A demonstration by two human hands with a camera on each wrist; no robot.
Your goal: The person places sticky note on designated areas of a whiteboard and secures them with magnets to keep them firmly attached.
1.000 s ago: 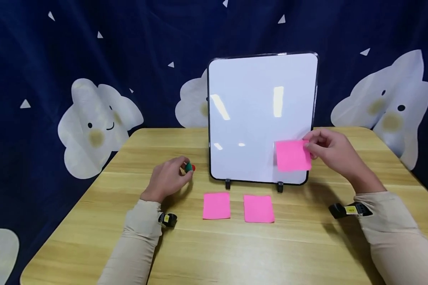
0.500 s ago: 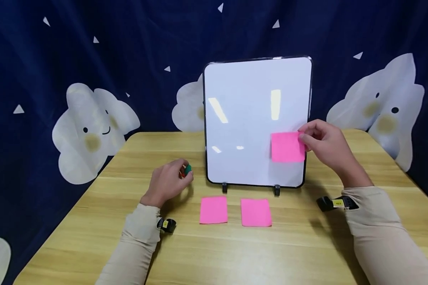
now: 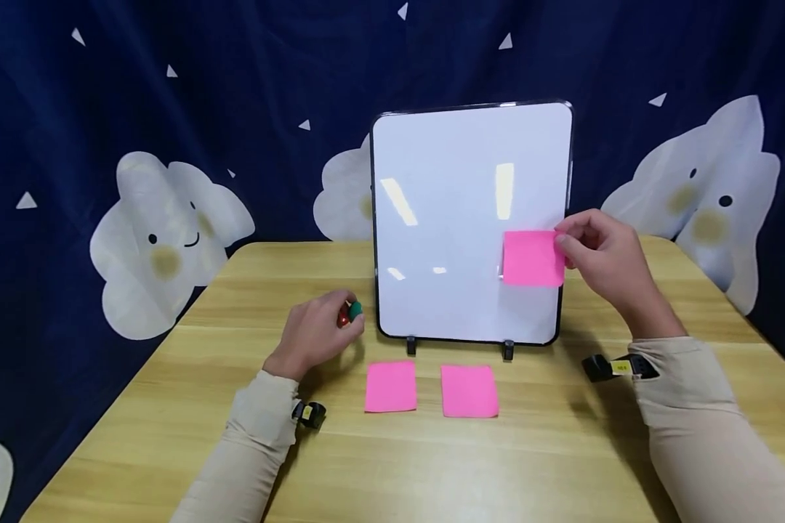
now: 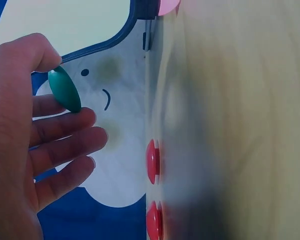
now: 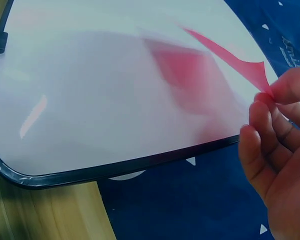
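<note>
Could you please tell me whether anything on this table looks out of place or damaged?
Nothing stands out: the black-framed white rectangular board stands on small black feet, two pink square paper notes lie in front, and a third note, pinched in the right grip, merely bends.

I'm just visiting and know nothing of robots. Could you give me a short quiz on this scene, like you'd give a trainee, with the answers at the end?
1. Multiple choice. What does the left hand pinch?
a) a pen
b) a green disc
c) a pair of scissors

2. True or false? In the head view, the right hand holds a pink sheet by its upper right corner.

3. Where do the left loose sheet and the right loose sheet lie?

Key: 1. b. 2. True. 3. On the table, side by side, on the near side of the whiteboard.
</note>
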